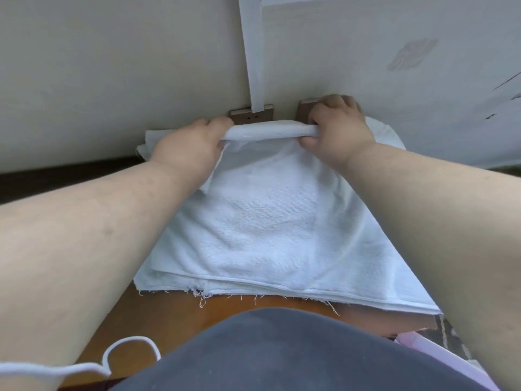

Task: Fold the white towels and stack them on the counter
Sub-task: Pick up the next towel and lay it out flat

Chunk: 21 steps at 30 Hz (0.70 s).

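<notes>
head view, left to right: a white elastic loop (pixel 132 349) lies at the lower left over the wooden counter (pixel 180 314). the left hand (pixel 186 149) reaches forward with its fingers curled round the left end of the rolled far edge (pixel 267 131) of the top white towel (pixel 262 215); the fingertips are hidden under the cloth. the towel's far edge is gathered into a tight horizontal roll held between the 2 hands, raised slightly above the rest of the sheet, close to the pale wall (pixel 112 66). the remainder of this towel slopes down toward the person and rests on a stack of white towels (pixel 282 294) lying flat on the counter; the stack's near edge is frayed, with loose threads hanging over the wood. behind the roll, 2 brown wooden blocks (pixel 253 115) stand against the wall, with a grey vertical strip (pixel 252 52) running up from the left 1. the right hand (pixel 338 128) grips the right end of the roll, thumb below and fingers wrapped over the top, touching the right block. another white cloth (pixel 389 134) shows just beyond the right hand. a dark grey garment (pixel 282 354) fills the bottom centre.
</notes>
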{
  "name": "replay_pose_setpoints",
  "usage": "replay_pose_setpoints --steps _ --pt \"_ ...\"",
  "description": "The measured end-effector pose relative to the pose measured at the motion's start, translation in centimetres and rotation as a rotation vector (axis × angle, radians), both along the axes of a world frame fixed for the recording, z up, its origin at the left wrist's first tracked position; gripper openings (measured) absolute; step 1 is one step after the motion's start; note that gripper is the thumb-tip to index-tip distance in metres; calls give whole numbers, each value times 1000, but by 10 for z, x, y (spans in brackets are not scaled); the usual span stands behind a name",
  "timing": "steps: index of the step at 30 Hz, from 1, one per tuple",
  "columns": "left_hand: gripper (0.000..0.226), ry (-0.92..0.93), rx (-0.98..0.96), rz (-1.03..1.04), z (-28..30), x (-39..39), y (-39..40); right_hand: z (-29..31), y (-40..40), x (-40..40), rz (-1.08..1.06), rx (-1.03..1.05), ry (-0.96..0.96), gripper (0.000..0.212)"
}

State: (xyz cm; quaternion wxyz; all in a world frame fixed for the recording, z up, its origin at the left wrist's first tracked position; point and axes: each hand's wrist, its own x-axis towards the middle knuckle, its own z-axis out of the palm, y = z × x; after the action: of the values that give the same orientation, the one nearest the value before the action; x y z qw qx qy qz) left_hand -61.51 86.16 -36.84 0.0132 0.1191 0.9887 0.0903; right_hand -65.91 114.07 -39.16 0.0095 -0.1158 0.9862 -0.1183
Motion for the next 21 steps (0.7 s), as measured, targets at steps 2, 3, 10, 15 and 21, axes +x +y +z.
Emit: replay_pose_setpoints --steps 2,3,10,15,21 --pt "28 -16 -65 -37 4 0 -4 6 7 7 50 -28 -29 34" --pt "29 -28 -106 -48 6 0 -6 9 11 11 59 -20 -68 33" --pt "13 -69 -190 -73 6 5 -16 27 20 18 89 327 -377 41" --pt "7 -199 -139 44 5 11 -35 43 30 31 -22 463 -421 36" --pt "12 -171 110 199 23 21 -45 80 29 60 -198 263 -210 24"
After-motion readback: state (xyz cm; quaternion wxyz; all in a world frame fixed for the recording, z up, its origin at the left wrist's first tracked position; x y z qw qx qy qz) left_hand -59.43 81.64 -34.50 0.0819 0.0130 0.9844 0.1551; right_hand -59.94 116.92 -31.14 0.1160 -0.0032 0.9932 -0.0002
